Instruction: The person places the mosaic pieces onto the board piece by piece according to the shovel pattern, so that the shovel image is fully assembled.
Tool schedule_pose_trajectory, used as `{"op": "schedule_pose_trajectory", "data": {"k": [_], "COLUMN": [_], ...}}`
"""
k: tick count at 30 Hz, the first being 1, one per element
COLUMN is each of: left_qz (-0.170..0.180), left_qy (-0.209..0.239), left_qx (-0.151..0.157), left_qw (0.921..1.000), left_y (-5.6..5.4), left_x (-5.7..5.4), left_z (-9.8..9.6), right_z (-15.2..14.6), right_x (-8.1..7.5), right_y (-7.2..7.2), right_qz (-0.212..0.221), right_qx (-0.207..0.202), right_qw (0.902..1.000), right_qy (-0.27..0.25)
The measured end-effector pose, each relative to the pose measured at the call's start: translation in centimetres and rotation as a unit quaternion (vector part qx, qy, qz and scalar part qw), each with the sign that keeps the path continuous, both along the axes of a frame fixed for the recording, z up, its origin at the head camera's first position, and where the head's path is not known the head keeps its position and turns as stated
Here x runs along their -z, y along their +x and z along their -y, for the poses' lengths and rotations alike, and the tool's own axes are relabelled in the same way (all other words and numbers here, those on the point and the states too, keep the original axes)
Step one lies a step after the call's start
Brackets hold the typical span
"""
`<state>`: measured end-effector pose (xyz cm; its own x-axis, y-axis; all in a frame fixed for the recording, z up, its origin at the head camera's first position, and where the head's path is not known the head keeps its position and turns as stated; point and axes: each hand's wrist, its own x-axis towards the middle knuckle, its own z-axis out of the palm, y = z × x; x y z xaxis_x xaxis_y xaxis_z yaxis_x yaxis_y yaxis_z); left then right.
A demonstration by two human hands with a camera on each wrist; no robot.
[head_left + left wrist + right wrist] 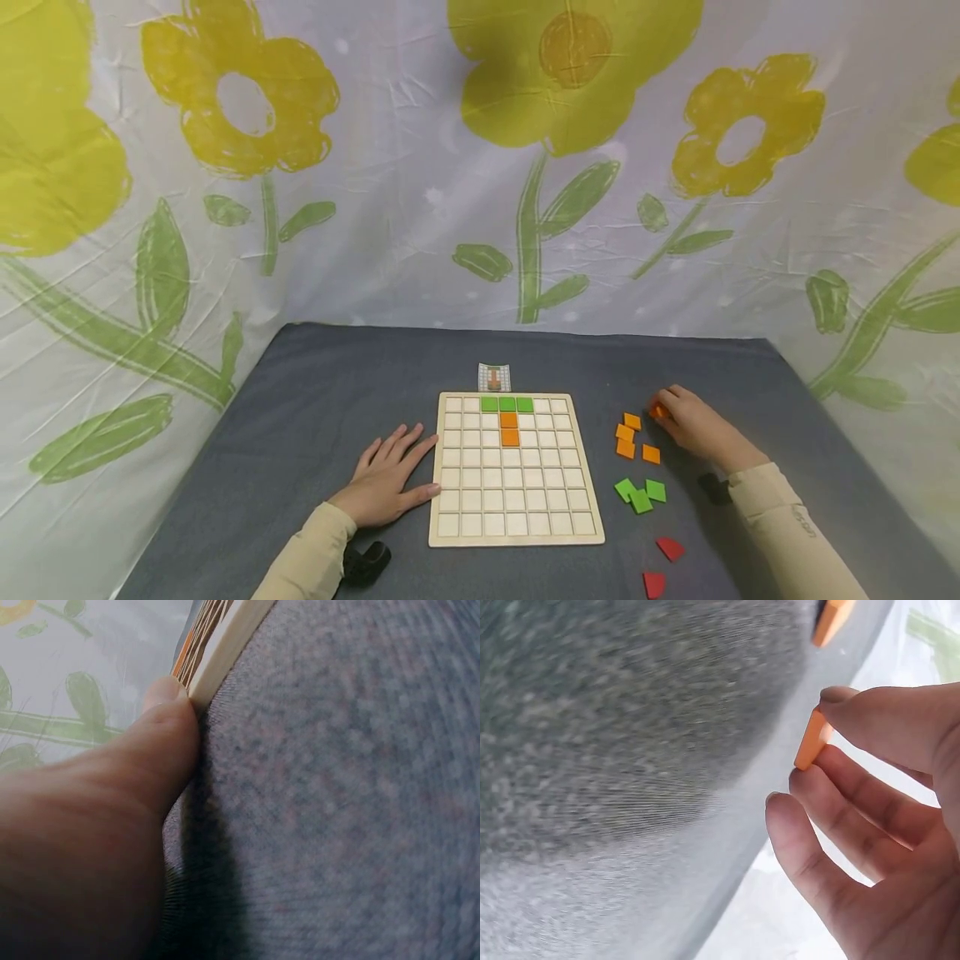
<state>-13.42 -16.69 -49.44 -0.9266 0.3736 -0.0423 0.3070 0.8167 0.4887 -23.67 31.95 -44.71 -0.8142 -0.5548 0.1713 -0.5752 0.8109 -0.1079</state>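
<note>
A pale wooden grid board [517, 540] lies on the table before me. Three green square tiles [507, 404] sit in its top row, with two orange square tiles [509, 437] in the column beneath the middle one. My left hand [386, 483] rests on the table with fingers spread, its thumb touching the board's left edge; the left wrist view shows the thumb [169, 727] against that edge. To the right of the loose orange tiles [626, 447], my right hand [697, 425] pinches an orange tile [811, 741] between thumb and fingers, just above the cloth.
Loose green tiles [641, 501] and two red pieces [670, 548] with a curved or slanted side lie right of the board. A small printed pattern card [494, 377] stands behind it. The dark grey cloth [360, 358] ends at a flowered curtain [390, 250].
</note>
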Motion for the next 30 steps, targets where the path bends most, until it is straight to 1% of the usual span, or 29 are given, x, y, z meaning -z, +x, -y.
{"op": "schedule_pose_trajectory", "data": {"k": [6,11,14,17,20,24,27,30], "left_qz": [0.001,-0.002,-0.002,-0.001,0.001,0.0,-0.006,-0.012], "left_qy": [0.002,0.005,0.005,0.002,-0.001,0.004,0.01,0.012], "left_qx": [0.0,0.0,0.002,0.003,0.003,0.006,0.009,0.011], "left_qw": [1.0,1.0,1.0,1.0,1.0,1.0,0.9999,0.9998], "left_y": [0.1,0.2,0.1,0.1,0.1,0.2,0.3,0.3], "left_x": [0.1,0.1,0.3,0.4,0.2,-0.3,-0.5,-0.6], "left_z": [0.0,0.0,0.0,0.0,0.0,-0.1,-0.1,-0.1], "right_z": [1.3,2.9,3.8,4.6,5.3,6.2,6.8,7.4], "right_x": [-1.1,-2.4,-3.1,-3.8,-4.4,-4.8,-4.9,-4.8], "right_y": [0.5,1.0,1.4,1.7,1.9,2.1,2.1,2.1], "right_qz": [-0.019,-0.034,-0.029,-0.021,-0.016,-0.012,-0.013,-0.019], "right_qx": [-0.014,-0.043,-0.053,-0.055,-0.058,-0.062,-0.068,-0.084], "right_qw": [0.9997,0.9985,0.9981,0.9981,0.9979,0.9977,0.9974,0.996], "right_qy": [0.002,-0.006,-0.013,-0.016,-0.022,-0.025,-0.019,-0.022]}}
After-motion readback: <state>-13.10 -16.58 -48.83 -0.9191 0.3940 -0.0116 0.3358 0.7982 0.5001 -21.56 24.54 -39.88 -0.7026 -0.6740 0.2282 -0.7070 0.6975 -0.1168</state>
